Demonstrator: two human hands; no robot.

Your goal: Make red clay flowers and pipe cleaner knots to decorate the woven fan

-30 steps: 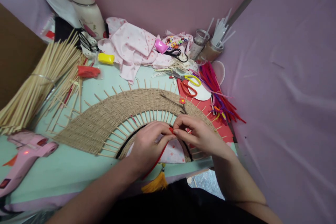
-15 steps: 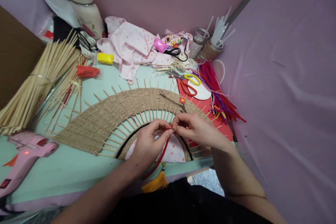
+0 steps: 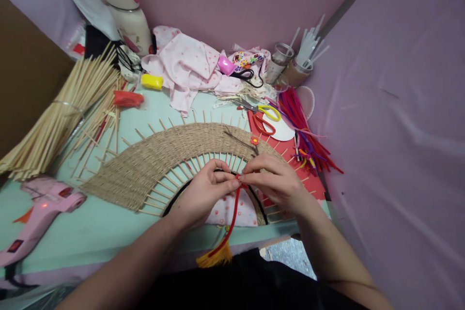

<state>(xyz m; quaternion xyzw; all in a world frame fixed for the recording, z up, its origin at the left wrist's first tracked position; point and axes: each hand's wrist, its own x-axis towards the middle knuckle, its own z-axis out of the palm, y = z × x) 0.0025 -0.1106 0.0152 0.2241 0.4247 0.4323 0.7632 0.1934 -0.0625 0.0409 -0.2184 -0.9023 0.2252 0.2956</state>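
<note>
Above the inner half-circle of a woven fan point(image 3: 145, 169), my left hand point(image 3: 209, 189) and my right hand point(image 3: 274, 181) meet fingertip to fingertip. Both pinch the upper end of a red pipe cleaner point(image 3: 235, 208), which looks bent or looped there. Its long tail hangs down in front of a yellow tassel point(image 3: 216, 255). The fan has thin wooden ribs, a black curved trim and spotted pink fabric point(image 3: 250, 210) at its centre. A twig with a small red flower point(image 3: 254, 141) lies on the woven band, just beyond my right hand.
A pink glue gun point(image 3: 41, 223) with a lit red light lies at left, below bundled wooden sticks point(image 3: 61, 121). Scissors point(image 3: 264, 128) and more pipe cleaners point(image 3: 303, 131) lie at right. A bottle point(image 3: 127, 19), pink cloth point(image 3: 185, 63) and cups of tubes point(image 3: 300, 65) stand behind.
The pipe cleaner's tail has swung from slanting left to hanging more nearly straight down. My fingers have shifted slightly around its upper end. The whole view has moved a little.
</note>
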